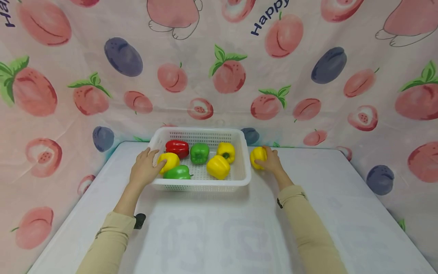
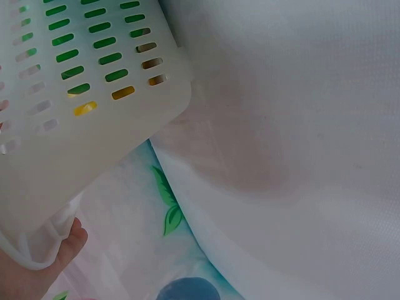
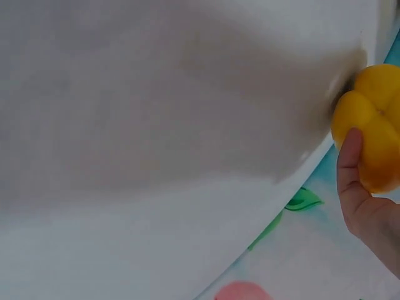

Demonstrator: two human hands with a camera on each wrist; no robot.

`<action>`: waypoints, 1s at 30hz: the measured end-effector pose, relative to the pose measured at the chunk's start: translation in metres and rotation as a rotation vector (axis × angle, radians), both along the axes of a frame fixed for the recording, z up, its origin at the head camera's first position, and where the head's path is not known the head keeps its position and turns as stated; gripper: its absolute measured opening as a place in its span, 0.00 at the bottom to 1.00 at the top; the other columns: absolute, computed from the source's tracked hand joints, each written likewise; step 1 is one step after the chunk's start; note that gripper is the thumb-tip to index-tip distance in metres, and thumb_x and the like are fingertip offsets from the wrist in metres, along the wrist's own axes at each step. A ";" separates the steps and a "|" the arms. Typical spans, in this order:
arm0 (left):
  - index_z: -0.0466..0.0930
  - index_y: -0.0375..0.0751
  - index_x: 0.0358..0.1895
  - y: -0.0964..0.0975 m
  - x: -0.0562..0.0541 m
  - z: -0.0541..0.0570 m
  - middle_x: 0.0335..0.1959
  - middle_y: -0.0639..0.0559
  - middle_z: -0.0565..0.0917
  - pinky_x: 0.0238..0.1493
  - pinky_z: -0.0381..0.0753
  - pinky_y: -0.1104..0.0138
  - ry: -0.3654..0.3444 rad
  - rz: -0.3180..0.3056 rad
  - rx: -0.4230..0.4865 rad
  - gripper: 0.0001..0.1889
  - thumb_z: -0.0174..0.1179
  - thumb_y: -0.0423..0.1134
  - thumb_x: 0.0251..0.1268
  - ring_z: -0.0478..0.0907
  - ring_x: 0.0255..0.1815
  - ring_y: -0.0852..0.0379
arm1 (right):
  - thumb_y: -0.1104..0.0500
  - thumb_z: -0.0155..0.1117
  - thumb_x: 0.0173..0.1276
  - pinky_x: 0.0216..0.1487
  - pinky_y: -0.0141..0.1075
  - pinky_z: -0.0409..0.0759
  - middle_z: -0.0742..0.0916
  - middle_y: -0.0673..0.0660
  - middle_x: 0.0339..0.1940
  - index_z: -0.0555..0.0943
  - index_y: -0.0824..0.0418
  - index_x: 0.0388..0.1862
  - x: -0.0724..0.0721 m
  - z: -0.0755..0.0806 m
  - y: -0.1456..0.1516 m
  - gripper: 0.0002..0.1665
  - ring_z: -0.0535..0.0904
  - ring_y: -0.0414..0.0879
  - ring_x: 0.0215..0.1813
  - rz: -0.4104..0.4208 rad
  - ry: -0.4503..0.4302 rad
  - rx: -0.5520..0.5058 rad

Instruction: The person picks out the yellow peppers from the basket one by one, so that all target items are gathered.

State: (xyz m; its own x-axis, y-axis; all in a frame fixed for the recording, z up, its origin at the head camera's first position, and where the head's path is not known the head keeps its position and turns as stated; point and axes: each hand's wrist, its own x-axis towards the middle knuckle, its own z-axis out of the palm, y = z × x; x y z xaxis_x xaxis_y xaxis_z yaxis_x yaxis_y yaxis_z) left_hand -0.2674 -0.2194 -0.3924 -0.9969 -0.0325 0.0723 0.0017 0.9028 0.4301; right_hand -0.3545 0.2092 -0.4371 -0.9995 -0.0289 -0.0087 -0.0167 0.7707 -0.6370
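Note:
A white plastic basket (image 1: 202,182) with slotted walls holds several bell peppers. Inside are a red pepper (image 1: 178,148), a green pepper (image 1: 199,153), another green pepper (image 1: 177,172) lying near the front wall, and a few yellow ones, including a yellow pepper (image 1: 218,167). My left hand (image 1: 145,167) grips the basket's left rim, its thumb over the inside by a yellow pepper (image 1: 170,161). Just right of the basket, my right hand (image 1: 272,163) holds one more yellow pepper (image 1: 257,158) between thumb and fingers. In the right wrist view, this yellow pepper (image 3: 369,131) is close to the table surface.
The basket stands toward the back of a white-covered table (image 1: 205,228). Behind and beside the table hangs a fruit-printed cloth (image 1: 191,49). A dark strap piece (image 1: 139,220) shows at the left sleeve cuff.

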 end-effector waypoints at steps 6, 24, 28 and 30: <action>0.58 0.34 0.69 0.001 0.001 0.001 0.72 0.28 0.51 0.64 0.55 0.32 -0.001 -0.001 0.000 0.34 0.48 0.53 0.68 0.48 0.72 0.29 | 0.52 0.62 0.62 0.62 0.63 0.66 0.62 0.77 0.62 0.55 0.62 0.71 -0.003 0.005 -0.005 0.43 0.64 0.73 0.60 -0.027 -0.019 -0.005; 0.59 0.34 0.69 0.003 0.003 0.002 0.72 0.28 0.52 0.65 0.55 0.33 0.006 -0.001 0.008 0.34 0.48 0.54 0.68 0.48 0.72 0.29 | 0.51 0.62 0.62 0.64 0.64 0.62 0.57 0.78 0.64 0.50 0.62 0.72 -0.006 0.008 -0.003 0.46 0.59 0.75 0.63 -0.019 -0.087 0.005; 0.58 0.34 0.69 0.003 0.003 0.002 0.72 0.28 0.52 0.64 0.55 0.33 0.001 0.002 0.006 0.34 0.48 0.54 0.68 0.48 0.72 0.29 | 0.52 0.63 0.61 0.63 0.65 0.62 0.57 0.79 0.64 0.51 0.62 0.72 -0.006 0.006 -0.002 0.46 0.59 0.76 0.62 -0.015 -0.074 -0.005; 0.58 0.34 0.69 0.003 0.003 0.003 0.72 0.28 0.51 0.65 0.54 0.33 -0.001 0.004 0.006 0.34 0.48 0.54 0.68 0.48 0.72 0.29 | 0.52 0.63 0.61 0.64 0.65 0.62 0.57 0.79 0.65 0.51 0.62 0.72 -0.006 0.006 -0.003 0.46 0.59 0.76 0.63 -0.017 -0.067 -0.009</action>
